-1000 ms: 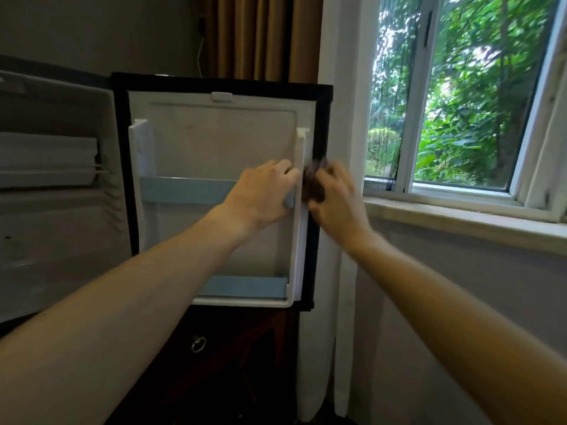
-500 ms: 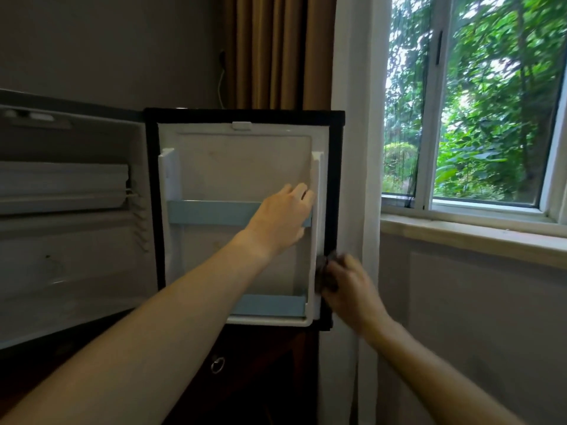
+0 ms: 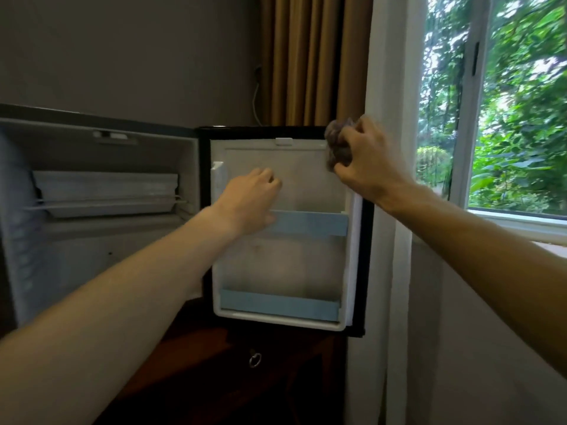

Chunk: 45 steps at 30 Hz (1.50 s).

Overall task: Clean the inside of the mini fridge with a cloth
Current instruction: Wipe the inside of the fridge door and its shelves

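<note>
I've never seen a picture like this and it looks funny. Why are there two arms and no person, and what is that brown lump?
The camera sits on a person's head and looks forward and down, so you see only their two arms reaching out. In front is a small fridge with its door swung open; the pale blue strips are the door's shelf rails. The left hand rests against the inside of the door. The right hand grips the brown lump, a scrunched-up cloth, at the door's top corner, for wiping. To the right is a window with green leaves outside.
</note>
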Each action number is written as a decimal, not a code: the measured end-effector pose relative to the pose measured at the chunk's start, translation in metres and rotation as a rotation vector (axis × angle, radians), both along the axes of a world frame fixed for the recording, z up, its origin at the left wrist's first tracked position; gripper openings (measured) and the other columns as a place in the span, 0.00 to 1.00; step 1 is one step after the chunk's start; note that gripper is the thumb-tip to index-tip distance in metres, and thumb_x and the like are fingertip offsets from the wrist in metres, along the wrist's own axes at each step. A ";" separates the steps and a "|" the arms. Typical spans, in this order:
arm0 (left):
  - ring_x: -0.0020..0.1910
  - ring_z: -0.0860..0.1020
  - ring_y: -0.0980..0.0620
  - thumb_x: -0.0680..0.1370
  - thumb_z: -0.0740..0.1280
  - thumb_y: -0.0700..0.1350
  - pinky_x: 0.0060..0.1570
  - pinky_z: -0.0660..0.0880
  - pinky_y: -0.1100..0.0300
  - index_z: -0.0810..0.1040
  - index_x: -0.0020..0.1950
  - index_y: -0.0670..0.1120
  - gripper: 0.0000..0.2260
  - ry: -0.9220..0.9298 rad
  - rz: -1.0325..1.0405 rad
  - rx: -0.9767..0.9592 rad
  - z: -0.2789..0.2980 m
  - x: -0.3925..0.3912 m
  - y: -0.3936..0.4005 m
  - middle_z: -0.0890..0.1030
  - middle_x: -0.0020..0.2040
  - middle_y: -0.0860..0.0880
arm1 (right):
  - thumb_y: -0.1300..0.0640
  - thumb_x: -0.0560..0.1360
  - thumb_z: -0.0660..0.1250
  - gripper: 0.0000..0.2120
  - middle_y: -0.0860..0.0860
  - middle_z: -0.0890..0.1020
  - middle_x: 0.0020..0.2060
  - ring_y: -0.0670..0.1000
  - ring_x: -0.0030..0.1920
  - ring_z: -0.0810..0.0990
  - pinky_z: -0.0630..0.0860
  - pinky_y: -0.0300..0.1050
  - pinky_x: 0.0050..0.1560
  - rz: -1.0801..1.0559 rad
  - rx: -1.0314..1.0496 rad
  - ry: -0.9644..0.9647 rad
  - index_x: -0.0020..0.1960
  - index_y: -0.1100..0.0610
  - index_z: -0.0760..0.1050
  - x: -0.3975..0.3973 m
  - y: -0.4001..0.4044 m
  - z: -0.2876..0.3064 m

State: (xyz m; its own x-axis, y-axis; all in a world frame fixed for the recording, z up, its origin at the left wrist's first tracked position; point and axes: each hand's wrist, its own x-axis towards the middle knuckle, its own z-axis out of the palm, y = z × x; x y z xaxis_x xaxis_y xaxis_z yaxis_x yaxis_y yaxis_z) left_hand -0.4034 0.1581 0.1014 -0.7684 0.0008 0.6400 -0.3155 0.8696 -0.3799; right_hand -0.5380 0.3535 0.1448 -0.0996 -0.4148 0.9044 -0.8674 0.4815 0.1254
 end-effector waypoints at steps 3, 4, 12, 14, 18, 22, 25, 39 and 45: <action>0.62 0.74 0.45 0.75 0.72 0.53 0.43 0.72 0.51 0.72 0.69 0.44 0.26 0.062 0.046 0.045 0.001 0.037 -0.026 0.73 0.63 0.46 | 0.51 0.74 0.70 0.19 0.56 0.71 0.59 0.55 0.54 0.72 0.75 0.49 0.51 0.095 0.127 -0.035 0.62 0.58 0.74 0.033 -0.043 -0.015; 0.60 0.75 0.45 0.75 0.72 0.54 0.41 0.71 0.52 0.71 0.70 0.44 0.27 0.077 0.049 0.058 -0.002 0.049 -0.034 0.73 0.63 0.46 | 0.51 0.74 0.70 0.19 0.56 0.71 0.59 0.56 0.55 0.73 0.77 0.51 0.51 0.126 0.176 -0.037 0.62 0.57 0.74 0.043 -0.061 -0.026; 0.63 0.75 0.47 0.72 0.76 0.58 0.47 0.79 0.50 0.63 0.76 0.46 0.39 0.185 -0.012 0.149 -0.048 0.111 -0.072 0.69 0.67 0.47 | 0.51 0.74 0.72 0.29 0.56 0.71 0.61 0.55 0.59 0.72 0.79 0.52 0.53 0.307 0.349 0.003 0.71 0.56 0.67 0.111 -0.164 -0.091; 0.63 0.76 0.47 0.71 0.78 0.54 0.48 0.79 0.53 0.64 0.75 0.46 0.37 0.204 -0.018 0.153 -0.058 0.114 -0.080 0.69 0.67 0.48 | 0.55 0.74 0.73 0.30 0.56 0.71 0.60 0.55 0.57 0.73 0.79 0.51 0.53 0.342 0.360 0.006 0.72 0.58 0.66 0.119 -0.176 -0.095; 0.61 0.78 0.46 0.71 0.78 0.49 0.52 0.81 0.49 0.64 0.73 0.46 0.35 0.247 -0.053 0.220 -0.066 0.113 -0.092 0.73 0.65 0.47 | 0.57 0.74 0.72 0.29 0.54 0.71 0.59 0.52 0.53 0.73 0.80 0.49 0.53 0.400 0.369 -0.019 0.71 0.58 0.65 0.118 -0.188 -0.097; 0.56 0.79 0.48 0.72 0.77 0.48 0.48 0.79 0.56 0.69 0.68 0.48 0.28 0.270 -0.077 0.190 -0.067 0.101 -0.096 0.76 0.60 0.49 | 0.55 0.73 0.73 0.30 0.52 0.70 0.62 0.50 0.59 0.73 0.77 0.46 0.60 0.503 0.410 -0.095 0.71 0.55 0.65 0.108 -0.178 -0.096; 0.49 0.80 0.47 0.73 0.76 0.50 0.39 0.71 0.58 0.71 0.65 0.50 0.24 0.253 -0.015 0.117 -0.063 0.097 -0.102 0.76 0.55 0.49 | 0.52 0.74 0.71 0.30 0.53 0.71 0.63 0.51 0.60 0.72 0.78 0.45 0.54 0.439 0.387 -0.008 0.72 0.54 0.64 0.086 -0.158 -0.095; 0.35 0.79 0.40 0.77 0.73 0.49 0.33 0.78 0.49 0.69 0.75 0.52 0.27 0.247 0.153 0.073 -0.062 0.086 -0.135 0.71 0.58 0.41 | 0.46 0.80 0.52 0.18 0.57 0.75 0.42 0.58 0.41 0.74 0.72 0.53 0.40 -0.127 0.308 0.070 0.49 0.59 0.71 -0.056 -0.108 -0.110; 0.34 0.79 0.40 0.75 0.75 0.48 0.31 0.66 0.57 0.73 0.70 0.50 0.24 0.238 0.148 0.029 -0.058 0.071 -0.136 0.72 0.55 0.41 | 0.44 0.81 0.49 0.19 0.56 0.76 0.43 0.57 0.42 0.73 0.71 0.52 0.43 -0.151 0.315 0.005 0.52 0.57 0.69 -0.081 -0.119 -0.110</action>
State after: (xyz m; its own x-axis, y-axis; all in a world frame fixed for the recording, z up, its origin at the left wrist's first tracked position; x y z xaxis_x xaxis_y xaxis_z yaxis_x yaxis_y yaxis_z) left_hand -0.3322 0.0225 0.0431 -0.5866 -0.1206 0.8008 -0.5170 0.8170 -0.2556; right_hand -0.6187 0.2345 0.0344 -0.1771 -0.6543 0.7353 -0.7883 0.5415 0.2920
